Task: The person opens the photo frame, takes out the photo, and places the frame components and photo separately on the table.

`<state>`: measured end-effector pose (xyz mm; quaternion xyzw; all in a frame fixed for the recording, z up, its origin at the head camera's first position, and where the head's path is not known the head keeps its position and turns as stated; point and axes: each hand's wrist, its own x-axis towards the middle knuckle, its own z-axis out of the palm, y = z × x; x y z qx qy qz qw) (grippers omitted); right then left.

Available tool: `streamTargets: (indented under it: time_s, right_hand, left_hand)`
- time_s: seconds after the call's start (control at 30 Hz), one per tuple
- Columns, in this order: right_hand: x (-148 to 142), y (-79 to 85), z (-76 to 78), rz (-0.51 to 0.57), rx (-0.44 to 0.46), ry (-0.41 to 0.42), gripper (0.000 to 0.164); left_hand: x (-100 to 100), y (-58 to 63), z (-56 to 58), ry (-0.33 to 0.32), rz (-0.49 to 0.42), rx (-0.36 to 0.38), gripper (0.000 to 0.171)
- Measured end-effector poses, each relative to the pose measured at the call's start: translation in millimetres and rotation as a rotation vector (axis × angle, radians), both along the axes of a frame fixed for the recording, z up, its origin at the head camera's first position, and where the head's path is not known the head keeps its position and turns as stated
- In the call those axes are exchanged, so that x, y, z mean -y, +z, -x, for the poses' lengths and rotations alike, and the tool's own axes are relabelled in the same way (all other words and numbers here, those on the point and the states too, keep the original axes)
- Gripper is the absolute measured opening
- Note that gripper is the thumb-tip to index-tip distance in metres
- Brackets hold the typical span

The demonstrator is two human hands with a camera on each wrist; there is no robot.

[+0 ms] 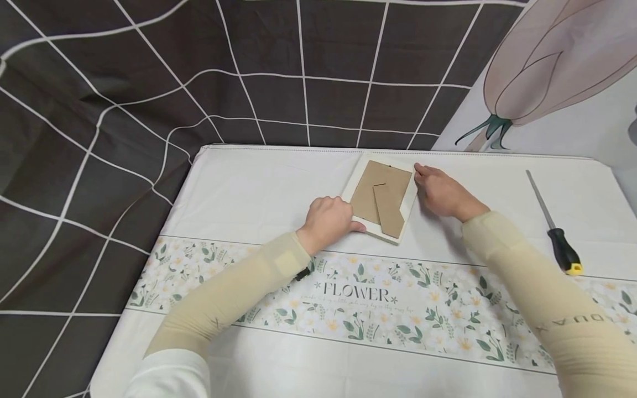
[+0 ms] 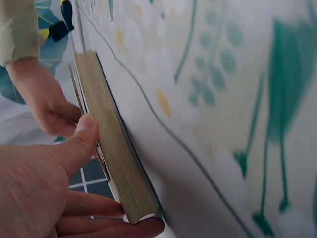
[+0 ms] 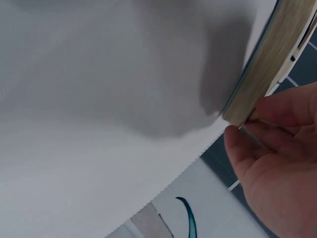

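A picture frame with a pale border lies face down near the table's far edge. Its brown backing board faces up and carries a cardboard easel leg. My left hand holds the near left corner; in the left wrist view the thumb lies against the wooden side, with fingers around the corner. At the far right corner my right hand grips the frame, its fingertips at the corner in the right wrist view. The frame's front is hidden.
A tool with a long grey shaft and a black and yellow handle, resembling a file, lies on the right. The white tablecloth has a floral band lettered FLOWER. A dark grid-patterned cloth hangs behind and at the left.
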<state>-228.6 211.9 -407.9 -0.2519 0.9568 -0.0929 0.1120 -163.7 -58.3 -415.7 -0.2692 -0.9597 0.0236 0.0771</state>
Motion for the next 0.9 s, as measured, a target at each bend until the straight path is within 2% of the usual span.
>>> streamTargets:
  time_s: [0.2, 0.43, 0.6, 0.73, 0.9]
  right_hand:
    - [-3.1, -2.0, 4.5, 0.047, 0.000, 0.005, 0.050]
    - [-7.4, -10.1, 12.6, 0.120, -0.084, 0.062, 0.048]
    - [-0.6, -3.0, 15.6, 0.065, -0.027, 0.021, 0.048]
    - [4.3, -2.8, 18.1, 0.051, -0.048, 0.021, 0.045]
    - [7.9, -4.1, 19.9, 0.043, -0.043, 0.000, 0.045]
  left_hand:
    - [-8.5, -4.0, -10.4, 0.014, -0.015, -0.065, 0.057]
    - [-22.8, -5.1, -21.2, 0.052, 0.000, -0.139, 0.057]
    - [-30.5, -7.1, -25.6, 0.074, -0.009, -0.186, 0.057]
    - [-33.0, -10.6, -26.2, 0.077, -0.017, -0.214, 0.058]
    - [-32.6, -12.6, -25.7, 0.083, -0.016, -0.214, 0.058]
